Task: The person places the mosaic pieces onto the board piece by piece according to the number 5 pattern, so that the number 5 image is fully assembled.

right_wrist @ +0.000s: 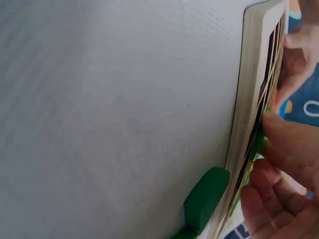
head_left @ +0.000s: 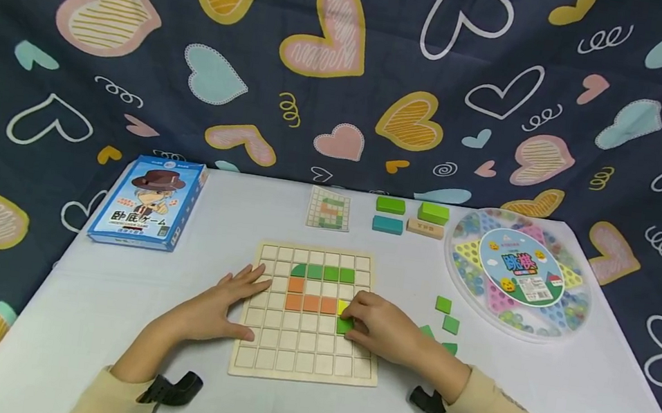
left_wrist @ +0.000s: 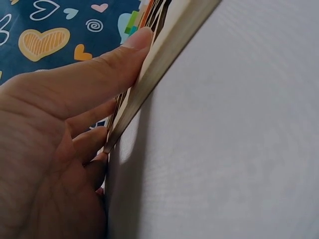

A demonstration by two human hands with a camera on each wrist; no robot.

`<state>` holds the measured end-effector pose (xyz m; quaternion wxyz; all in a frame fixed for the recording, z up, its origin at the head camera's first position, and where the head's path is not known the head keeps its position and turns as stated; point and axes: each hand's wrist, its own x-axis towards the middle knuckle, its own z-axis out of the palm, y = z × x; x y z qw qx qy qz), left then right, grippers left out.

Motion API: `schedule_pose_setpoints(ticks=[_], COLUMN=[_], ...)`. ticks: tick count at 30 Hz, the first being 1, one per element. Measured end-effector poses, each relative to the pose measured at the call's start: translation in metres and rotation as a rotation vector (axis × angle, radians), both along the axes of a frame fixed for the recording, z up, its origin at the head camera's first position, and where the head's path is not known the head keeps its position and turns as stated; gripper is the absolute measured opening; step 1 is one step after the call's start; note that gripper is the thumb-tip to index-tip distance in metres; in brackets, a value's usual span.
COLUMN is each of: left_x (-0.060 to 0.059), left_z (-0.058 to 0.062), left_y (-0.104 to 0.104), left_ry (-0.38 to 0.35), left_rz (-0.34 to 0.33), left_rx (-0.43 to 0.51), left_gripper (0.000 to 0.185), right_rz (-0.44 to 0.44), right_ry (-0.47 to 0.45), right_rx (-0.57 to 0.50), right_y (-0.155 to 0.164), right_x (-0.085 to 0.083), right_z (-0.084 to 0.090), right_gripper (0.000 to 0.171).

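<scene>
A wooden grid board (head_left: 302, 375) lies on the white table. Several tiles fill some of its cells: a row of green tiles (head_left: 331, 273), orange tiles (head_left: 311, 304) below, and a yellow tile (head_left: 342, 307) partly hidden by fingers. My left hand (head_left: 230, 301) rests on the board's left edge, thumb and fingers spread. My right hand (head_left: 381, 325) is over the right side of the grid, thumb and fingertips pinching a green square tile (head_left: 344, 326) at a cell below the yellow one. In the right wrist view, my thumb (right_wrist: 289, 137) presses at that tile's edge.
Loose green tiles (head_left: 450, 325) lie right of the board, some partly behind my right forearm. Behind it are a pattern card (head_left: 329, 209), green blocks (head_left: 390, 205), a teal block (head_left: 388, 225) and a wooden block (head_left: 425, 229). A blue game box (head_left: 146, 203) and round marble-game case (head_left: 519, 273) flank them.
</scene>
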<state>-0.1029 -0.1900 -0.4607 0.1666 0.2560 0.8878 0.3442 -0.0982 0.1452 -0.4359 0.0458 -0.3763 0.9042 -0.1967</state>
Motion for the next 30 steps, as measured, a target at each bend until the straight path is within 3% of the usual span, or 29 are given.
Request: schedule_pose_setpoints(ticks=[5, 11, 15, 18, 23, 30], left_x=[0.003, 0.004, 0.003, 0.002, 0.0, 0.0], left_z=[0.0, 0.002, 0.002, 0.002, 0.0, -0.001], left_y=[-0.002, -0.001, -0.001, 0.0, 0.001, 0.001], left_ry=[0.005, 0.006, 0.005, 0.002, 0.005, 0.012], left_rz=[0.01, 0.009, 0.015, 0.016, 0.006, 0.002], left_rx=[0.001, 0.009, 0.014, 0.012, 0.017, 0.011], left_gripper=[0.093, 0.094, 0.093, 0.093, 0.094, 0.094], right_rz=[-0.054, -0.277, -0.448, -0.545, -0.601, -0.586], right_ry=[-0.051, -0.074, -0.053, -0.103, -0.157, -0.124], right_rx=[-0.066, -0.242, -0.203, -0.134, -0.05, -0.043], right_y=[0.008, 0.061, 0.101, 0.119, 0.128, 0.119], right_x=[0.002, 0.006, 0.002, -0.002, -0.01, -0.014], right_z=[0.003, 0.008, 0.006, 0.005, 0.005, 0.005], right_gripper=[0.028, 0.026, 0.028, 0.031, 0.033, 0.024])
